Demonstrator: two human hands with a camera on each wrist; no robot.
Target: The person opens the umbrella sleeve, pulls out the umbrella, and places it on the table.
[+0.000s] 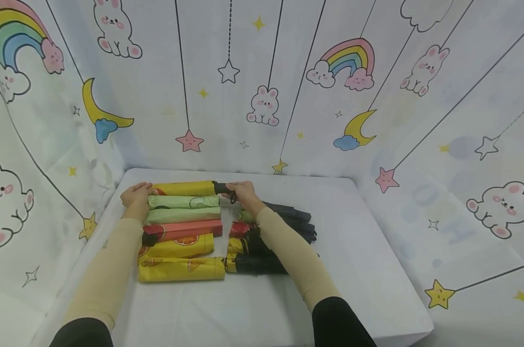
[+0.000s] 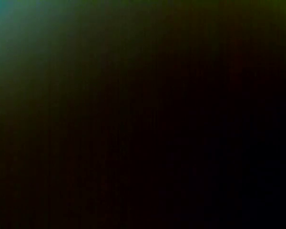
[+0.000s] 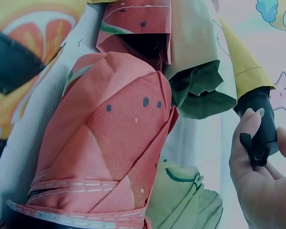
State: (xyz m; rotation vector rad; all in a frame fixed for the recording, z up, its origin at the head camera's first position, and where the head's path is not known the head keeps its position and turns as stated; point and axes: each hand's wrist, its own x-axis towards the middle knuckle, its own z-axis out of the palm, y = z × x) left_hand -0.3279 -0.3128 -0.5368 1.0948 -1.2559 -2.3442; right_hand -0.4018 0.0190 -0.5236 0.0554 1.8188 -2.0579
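Observation:
A yellow umbrella sleeve point(image 1: 183, 188) lies at the back of the white table, with a black umbrella handle point(image 1: 221, 188) sticking out of its right end. My right hand point(image 1: 245, 196) grips that handle; in the right wrist view, fingers and thumb close around it near a black strap loop point(image 3: 252, 152). At the sleeve's left end, my left hand point(image 1: 136, 196) holds it with curled fingers. Directly in front lie two light green sleeves point(image 1: 183, 215), a red watermelon-print sleeve point(image 1: 192, 230) and two yellow orange-print sleeves point(image 1: 183, 270). The left wrist view is dark.
To the right lies a column of folded umbrellas point(image 1: 262, 264), black with yellow, red or green ends, partly hidden under my right forearm. A red folded umbrella point(image 3: 109, 129) fills the right wrist view's middle. Printed cloth walls point(image 1: 149, 106) stand behind and beside the table point(image 1: 353, 289).

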